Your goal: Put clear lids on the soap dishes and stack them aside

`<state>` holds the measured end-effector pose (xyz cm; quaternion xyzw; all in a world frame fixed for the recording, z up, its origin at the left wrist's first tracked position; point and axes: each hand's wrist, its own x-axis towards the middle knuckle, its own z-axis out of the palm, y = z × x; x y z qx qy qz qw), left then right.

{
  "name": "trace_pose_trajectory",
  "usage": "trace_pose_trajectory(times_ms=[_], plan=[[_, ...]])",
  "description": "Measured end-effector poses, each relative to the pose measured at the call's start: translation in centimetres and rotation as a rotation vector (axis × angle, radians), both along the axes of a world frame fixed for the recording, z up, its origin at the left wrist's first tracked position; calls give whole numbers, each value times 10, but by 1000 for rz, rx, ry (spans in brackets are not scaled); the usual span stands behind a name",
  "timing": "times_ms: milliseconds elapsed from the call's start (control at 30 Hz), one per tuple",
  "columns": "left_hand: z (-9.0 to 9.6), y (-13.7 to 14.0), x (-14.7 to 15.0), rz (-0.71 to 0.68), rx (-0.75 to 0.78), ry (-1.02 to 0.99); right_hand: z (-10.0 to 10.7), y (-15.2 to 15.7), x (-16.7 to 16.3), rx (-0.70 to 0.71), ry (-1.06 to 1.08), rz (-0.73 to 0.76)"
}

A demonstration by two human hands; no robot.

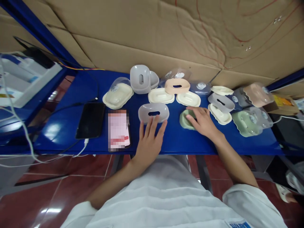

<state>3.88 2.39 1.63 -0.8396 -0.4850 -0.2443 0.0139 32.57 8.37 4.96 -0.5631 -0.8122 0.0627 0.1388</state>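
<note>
My left hand (150, 139) lies with its fingers spread, their tips at the near rim of a grey oval soap-dish tray (142, 111) with a dark slot in its middle. My right hand (204, 123) rests over a small green soap dish (184, 119); its fingers lie along the far top and the thumb is on the near part, so it grips the dish and hides its right side. Behind them sit two cream dish bases (161, 96) and a peach slotted tray (171, 85) that overlaps their edges.
A phone with a lit screen (118, 129) and a dark phone (90, 120) with cables lie left on the blue table (64, 95). A clear-lidded cream dish (118, 95) and upright grey tray (136, 79) stand behind. Right are a green lidded dish (245, 123) and peach dish (257, 95).
</note>
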Motion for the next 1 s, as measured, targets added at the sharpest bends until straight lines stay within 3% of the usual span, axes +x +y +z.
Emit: trace_pose_trajectory(times_ms=[100, 200, 300, 433, 533, 733, 867, 1000], plan=[[-4, -7, 3, -172, 0, 14, 5, -26, 0, -37, -54, 157], [-5, -11, 9, -308, -15, 36, 10, -37, 2, 25, -75, 140], [-2, -11, 21, -457, -10, 72, 6, -15, 2, 57, -44, 6], [2, -13, 35, -584, 14, 118, 0, 24, 3, -45, 26, -46], [0, -13, 37, -573, 39, 123, 9, 18, 10, -131, 80, 70], [0, -5, 34, -491, 26, 94, 20, -54, 36, -208, 53, 254], [2, 7, 48, -296, -91, 49, 10, -88, 57, -160, 64, 165], [-1, 14, 63, -180, -148, 39, 10, -102, 77, -31, 253, -7]])
